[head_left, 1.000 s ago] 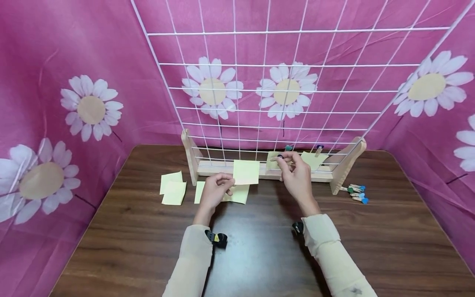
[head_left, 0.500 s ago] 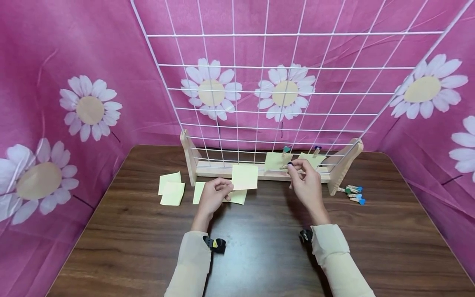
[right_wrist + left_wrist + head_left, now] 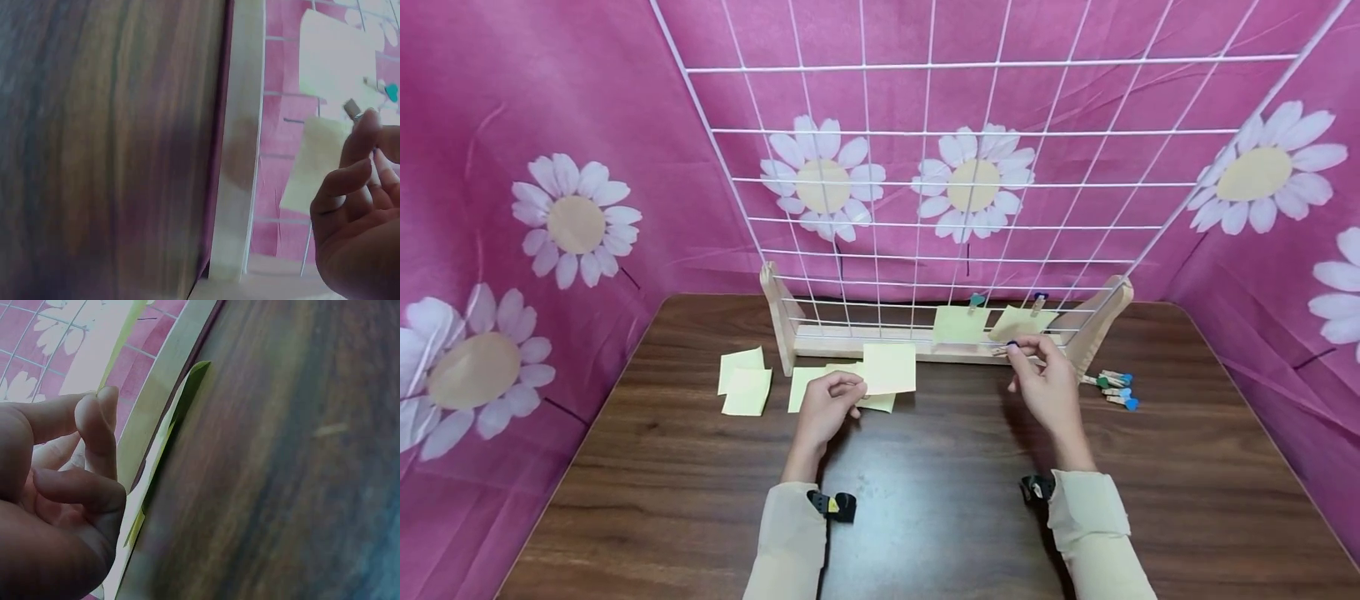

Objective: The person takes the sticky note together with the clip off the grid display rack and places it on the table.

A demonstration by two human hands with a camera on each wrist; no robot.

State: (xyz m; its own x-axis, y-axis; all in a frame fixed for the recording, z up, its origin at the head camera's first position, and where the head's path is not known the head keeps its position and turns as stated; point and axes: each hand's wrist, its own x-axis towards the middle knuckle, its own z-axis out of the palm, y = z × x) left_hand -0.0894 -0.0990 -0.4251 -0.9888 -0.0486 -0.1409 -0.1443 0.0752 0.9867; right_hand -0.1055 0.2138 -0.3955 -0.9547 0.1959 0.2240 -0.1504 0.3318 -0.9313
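Observation:
My left hand (image 3: 827,408) pinches a yellow sticky note (image 3: 890,368) by its lower left corner, in front of the wire grid's wooden base. In the left wrist view the thumb and forefinger meet on that note's edge. My right hand (image 3: 1049,385) pinches a small wooden clothespin (image 3: 351,108) with a dark top, held before the grid's lower right part. Behind it two notes hang on the grid: one note (image 3: 958,326) under a green-heart clothespin (image 3: 976,301), the other note (image 3: 1021,322) under a dark-blue-heart clothespin (image 3: 1040,301).
The white wire grid (image 3: 929,132) stands on a wooden base (image 3: 820,343) at the table's back. Two notes (image 3: 747,392) lie at the left, and more notes (image 3: 805,390) lie under the left hand. Several heart-topped clothespins (image 3: 1117,391) lie at the right on the brown table (image 3: 917,517).
My right hand has moved right and slightly toward me with the clothespin, uncovering the note under the green-heart clothespin. My left hand has lowered slightly, still pinching its sticky note.

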